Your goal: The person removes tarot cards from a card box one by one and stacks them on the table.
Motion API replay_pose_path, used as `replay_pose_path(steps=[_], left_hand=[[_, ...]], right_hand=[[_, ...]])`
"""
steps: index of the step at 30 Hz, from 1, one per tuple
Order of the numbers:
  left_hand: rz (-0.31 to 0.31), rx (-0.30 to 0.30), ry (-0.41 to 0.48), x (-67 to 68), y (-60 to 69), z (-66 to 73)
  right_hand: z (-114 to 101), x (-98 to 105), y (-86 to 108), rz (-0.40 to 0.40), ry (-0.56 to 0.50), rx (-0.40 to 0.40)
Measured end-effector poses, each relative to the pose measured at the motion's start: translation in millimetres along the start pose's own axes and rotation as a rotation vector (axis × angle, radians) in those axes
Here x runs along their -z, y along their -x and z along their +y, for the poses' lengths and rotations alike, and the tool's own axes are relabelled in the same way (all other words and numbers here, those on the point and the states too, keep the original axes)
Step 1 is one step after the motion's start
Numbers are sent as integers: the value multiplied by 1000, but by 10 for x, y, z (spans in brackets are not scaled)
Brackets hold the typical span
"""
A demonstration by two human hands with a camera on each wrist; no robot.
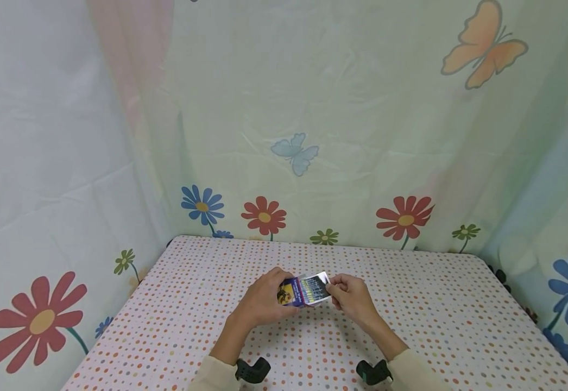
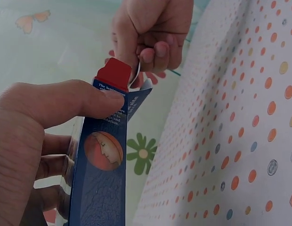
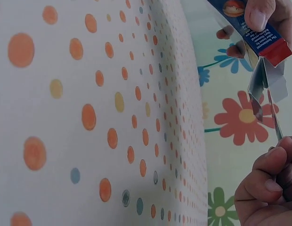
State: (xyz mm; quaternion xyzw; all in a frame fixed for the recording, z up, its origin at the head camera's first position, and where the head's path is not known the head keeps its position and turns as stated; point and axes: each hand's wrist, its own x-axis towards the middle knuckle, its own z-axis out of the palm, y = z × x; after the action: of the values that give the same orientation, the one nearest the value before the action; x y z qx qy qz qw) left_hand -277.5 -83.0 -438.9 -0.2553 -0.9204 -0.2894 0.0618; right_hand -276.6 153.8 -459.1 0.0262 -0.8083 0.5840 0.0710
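Observation:
A small blue card box (image 2: 101, 179) with printed text and a round face picture on its narrow side is in my left hand (image 1: 263, 300). The left thumb (image 2: 85, 101) presses that side, with the other fingers behind the box. The end toward my right hand (image 1: 354, 297) is open, with a red tab (image 2: 114, 73) and pale flaps (image 3: 276, 80) sticking out. My right thumb and fingers pinch the edge of a thin card (image 1: 319, 286) with a dark picture and light border, extending from the open end. How much of it lies inside is hidden.
Both hands are above a table with a white dotted cloth (image 1: 206, 282). Behind it hangs a curtain (image 1: 362, 136) printed with flowers and butterflies, also at both sides. Small dark objects (image 1: 500, 276) sit by the table's right edge. Dark bands (image 1: 253, 371) are on both wrists.

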Motion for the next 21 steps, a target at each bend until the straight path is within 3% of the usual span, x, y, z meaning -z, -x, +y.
replay_pose_path(steps=[11,21], left_hand=[[-29,10,10,16,-3,-19],[-55,-20,37,13,4,-48]], right_hand=[[-10,50,-11,-21,-83,-43],[40,93,-20,-1,-68,-49]])
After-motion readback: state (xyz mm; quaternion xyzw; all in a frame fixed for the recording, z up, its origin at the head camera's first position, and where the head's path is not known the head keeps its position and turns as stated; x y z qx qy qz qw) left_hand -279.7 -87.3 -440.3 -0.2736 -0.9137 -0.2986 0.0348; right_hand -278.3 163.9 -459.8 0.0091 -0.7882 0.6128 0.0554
